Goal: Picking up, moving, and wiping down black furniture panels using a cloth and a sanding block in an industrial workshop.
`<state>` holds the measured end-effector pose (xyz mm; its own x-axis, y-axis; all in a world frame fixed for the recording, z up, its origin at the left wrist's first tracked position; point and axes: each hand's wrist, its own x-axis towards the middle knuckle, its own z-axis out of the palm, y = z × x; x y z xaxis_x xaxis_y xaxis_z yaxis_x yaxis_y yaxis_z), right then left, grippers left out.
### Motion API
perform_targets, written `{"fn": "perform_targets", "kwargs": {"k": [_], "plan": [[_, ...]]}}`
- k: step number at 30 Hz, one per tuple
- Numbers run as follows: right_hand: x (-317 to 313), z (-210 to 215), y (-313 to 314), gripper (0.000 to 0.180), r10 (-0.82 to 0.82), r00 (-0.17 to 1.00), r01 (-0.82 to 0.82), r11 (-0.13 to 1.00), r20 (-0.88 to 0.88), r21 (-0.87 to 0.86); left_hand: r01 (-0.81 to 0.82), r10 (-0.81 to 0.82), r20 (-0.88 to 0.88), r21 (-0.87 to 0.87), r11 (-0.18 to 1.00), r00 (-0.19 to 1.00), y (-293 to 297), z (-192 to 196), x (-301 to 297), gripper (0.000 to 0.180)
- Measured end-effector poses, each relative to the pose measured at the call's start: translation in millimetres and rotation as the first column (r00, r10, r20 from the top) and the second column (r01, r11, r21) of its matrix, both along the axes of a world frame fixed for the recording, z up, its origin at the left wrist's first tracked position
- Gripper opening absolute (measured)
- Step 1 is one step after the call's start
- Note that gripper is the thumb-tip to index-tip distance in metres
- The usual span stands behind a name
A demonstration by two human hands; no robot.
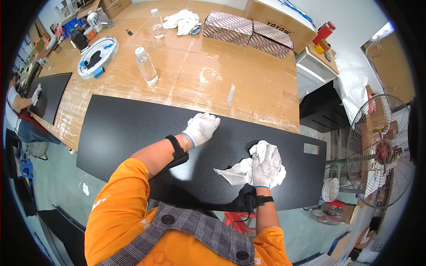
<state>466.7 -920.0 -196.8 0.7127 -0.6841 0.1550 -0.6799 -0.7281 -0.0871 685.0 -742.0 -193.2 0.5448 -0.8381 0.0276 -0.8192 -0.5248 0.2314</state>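
Observation:
A long black panel lies across the near side of the wrapped table in front of me. My left hand, in a white knit glove, is at the panel's far edge with its fingers curled over it. Further right, my right hand, gloved too and smudged grey, presses a crumpled white cloth onto the panel's surface. Part of the cloth is hidden under the palm. Near the panel's right end is a small pale rectangle.
Beyond the panel, the table bears two clear bottles, a metal strip, a white rag, a round lid and patterned boxes. A fan stands at right. A co-worker handles another dark panel at left.

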Motion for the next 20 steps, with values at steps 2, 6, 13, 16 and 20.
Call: {"fn": "perform_targets", "kwargs": {"k": [2,6,13,16,20], "plan": [[1.0,0.5,0.7,0.063,0.023,0.999,-0.022,0.999,0.035,-0.026,0.032,-0.033,0.010,0.020,0.999,0.999,-5.4,1.0,6.3,0.016],[-0.2,-0.8,-1.4,0.062,0.038,0.999,-0.037,0.999,0.037,-0.020,0.053,-0.054,0.026,0.026,0.998,0.998,-7.4,2.9,8.6,0.018],[2.1,1.5,-2.0,0.067,0.002,0.998,0.001,0.999,-0.060,0.045,0.065,-0.068,0.048,0.067,0.996,0.997,-8.6,1.9,10.7,0.019],[1.7,1.8,-0.1,0.067,-0.002,0.999,0.004,0.999,-0.052,0.046,0.059,-0.064,0.042,0.104,0.993,0.997,-12.8,-3.9,14.2,0.019],[-1.3,-2.1,-2.5,0.068,-0.012,0.999,0.014,0.999,-0.041,0.046,0.028,-0.022,-0.038,0.143,0.989,0.999,9.0,14.8,5.8,0.025]]}}
